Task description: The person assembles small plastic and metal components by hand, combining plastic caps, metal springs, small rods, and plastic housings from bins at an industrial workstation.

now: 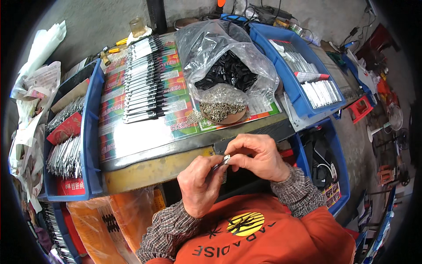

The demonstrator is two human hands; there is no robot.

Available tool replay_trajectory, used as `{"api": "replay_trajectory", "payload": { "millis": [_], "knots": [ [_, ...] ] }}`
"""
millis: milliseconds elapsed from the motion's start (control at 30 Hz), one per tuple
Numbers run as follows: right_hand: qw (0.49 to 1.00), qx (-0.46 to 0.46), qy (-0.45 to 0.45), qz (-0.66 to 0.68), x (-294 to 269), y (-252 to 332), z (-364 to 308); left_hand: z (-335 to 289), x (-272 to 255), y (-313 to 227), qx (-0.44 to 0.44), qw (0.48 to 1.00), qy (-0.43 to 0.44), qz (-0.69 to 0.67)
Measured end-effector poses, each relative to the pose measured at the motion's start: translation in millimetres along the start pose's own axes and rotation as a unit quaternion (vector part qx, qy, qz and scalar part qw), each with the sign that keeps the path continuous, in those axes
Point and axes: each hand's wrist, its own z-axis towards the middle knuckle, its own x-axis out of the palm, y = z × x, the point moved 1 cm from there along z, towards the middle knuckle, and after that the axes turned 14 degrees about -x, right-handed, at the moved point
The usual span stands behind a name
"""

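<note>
Both hands meet in front of the bench's near edge. Closed in a pinch, my left hand [200, 182] grips a slim metal piece [226, 159] whose pale, shiny end shows between the fingertips. My right hand [259, 157] pinches that same end from the other side. Most of the piece is hidden by the fingers. Just beyond the hands, small brassy metal parts [222, 111] are heaped on a round dish. Behind them a clear plastic bag [200, 44] lies open around many black plastic parts [228, 72]. A long row of metal strips with black ends [141, 83] lies to the left.
Blue bins hold metal strips at the left [93, 132] and the right [268, 42]. Another blue bin [345, 176] with dark items stands lower right. A colourful printed sheet [176, 83] covers the bench [154, 169]. Yellow-handled tools [121, 42] lie at the back left.
</note>
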Motion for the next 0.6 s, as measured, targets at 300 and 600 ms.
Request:
{"api": "replay_trajectory", "payload": {
  "millis": [300,600],
  "knots": [
    [0.861,-0.167,0.000,-0.481,-79,-34,65,5,-11,11,-0.009,0.997,0.026,0.072],
    [0.711,-0.134,0.098,-0.683,-92,-70,103,8,-21,18,-0.039,0.997,0.007,0.059]
  ]
}}
